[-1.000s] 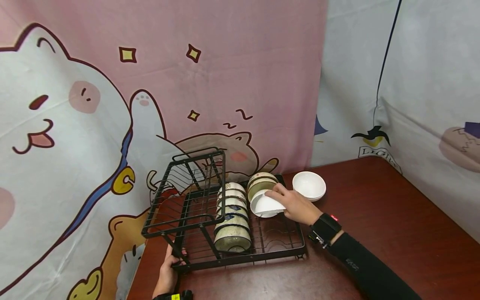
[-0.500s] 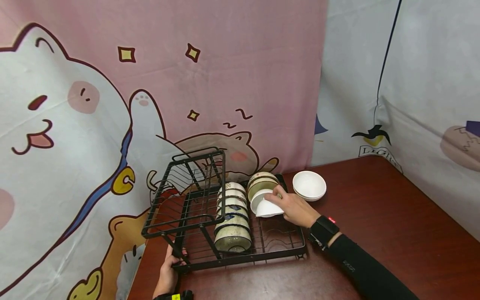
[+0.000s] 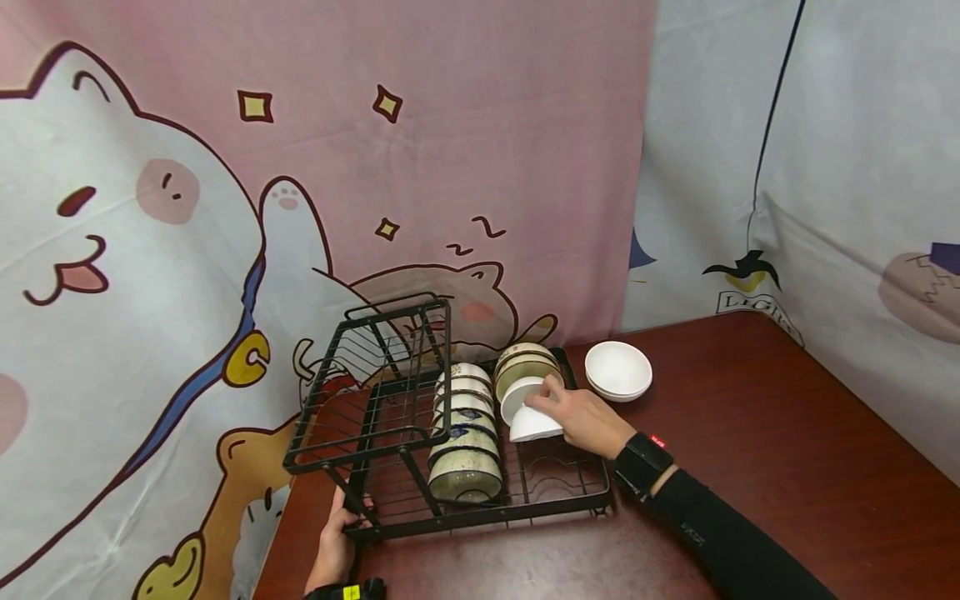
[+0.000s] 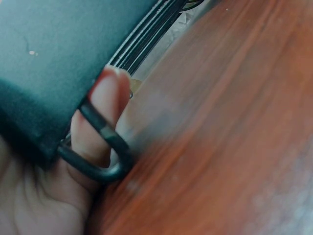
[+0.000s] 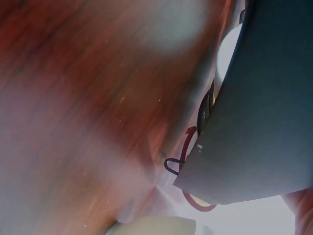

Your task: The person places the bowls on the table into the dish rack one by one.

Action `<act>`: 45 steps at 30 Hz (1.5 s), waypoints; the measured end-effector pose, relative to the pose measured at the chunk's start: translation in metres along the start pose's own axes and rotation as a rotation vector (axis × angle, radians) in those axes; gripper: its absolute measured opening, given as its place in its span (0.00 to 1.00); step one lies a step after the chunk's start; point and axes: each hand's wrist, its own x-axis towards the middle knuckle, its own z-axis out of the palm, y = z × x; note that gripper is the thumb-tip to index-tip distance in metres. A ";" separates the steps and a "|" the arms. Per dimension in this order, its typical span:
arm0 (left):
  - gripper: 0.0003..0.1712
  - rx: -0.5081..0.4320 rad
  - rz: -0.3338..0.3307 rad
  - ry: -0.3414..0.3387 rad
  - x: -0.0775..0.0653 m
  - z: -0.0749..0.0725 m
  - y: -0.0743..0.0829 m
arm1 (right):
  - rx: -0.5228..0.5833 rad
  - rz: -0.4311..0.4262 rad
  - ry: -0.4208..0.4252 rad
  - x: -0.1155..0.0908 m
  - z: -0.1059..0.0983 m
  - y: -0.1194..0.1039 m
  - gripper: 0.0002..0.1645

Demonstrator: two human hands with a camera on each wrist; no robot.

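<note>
My right hand (image 3: 588, 414) pinches the rim of a white bowl (image 3: 536, 427), tilted over the lower tier of a black wire dish rack (image 3: 525, 506). Just behind it, a second white bowl (image 3: 516, 398) stands on edge, its inside showing. Two cream bowls (image 3: 525, 360) stand on edge farther back in that row. To their left runs a row of several patterned bowls (image 3: 465, 479). My left hand (image 3: 333, 543) grips the rack's front left corner; in the left wrist view its fingers (image 4: 93, 132) show through a wire loop. A dark panel hides most of the right hand's work in the right wrist view.
Stacked white bowls (image 3: 618, 371) rest on the brown table (image 3: 750, 433), right of the rack's back corner. The rack's raised upper tier (image 3: 375, 392) overhangs its left side. A cartoon-printed cloth (image 3: 510, 167) hangs behind the table.
The right hand has moved slightly left and toward me, tilting the held white bowl farther and lowering it, so more of the white bowl behind shows. The left hand and rack stay put.
</note>
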 end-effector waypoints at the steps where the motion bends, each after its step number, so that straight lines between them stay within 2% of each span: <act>1: 0.41 0.000 -0.001 -0.001 0.000 0.000 0.000 | -0.002 -0.001 -0.002 0.000 0.000 0.000 0.45; 9: 0.42 -0.009 0.002 -0.004 0.001 0.000 0.001 | 0.002 0.003 0.009 0.002 0.003 0.000 0.42; 12: 0.41 -0.005 0.006 -0.001 0.001 0.000 0.001 | 0.007 -0.008 0.048 0.002 0.005 0.002 0.41; 16: 0.42 -0.003 0.007 -0.001 0.001 -0.001 0.001 | -0.008 -0.004 0.110 0.002 0.006 0.003 0.33; 20: 0.42 -0.006 0.009 0.000 0.002 -0.001 0.000 | -0.015 0.009 0.135 0.001 0.006 0.003 0.29; 34: 0.40 0.007 0.032 -0.008 0.000 0.000 0.001 | 0.010 0.035 0.131 -0.002 0.004 0.001 0.34; 40: 0.36 -0.023 0.051 -0.011 0.000 0.001 -0.002 | 0.038 0.059 0.150 -0.007 0.006 0.000 0.34; 45: 0.37 -0.021 0.028 0.009 0.000 0.001 -0.002 | 0.052 0.064 0.158 -0.007 0.006 0.001 0.33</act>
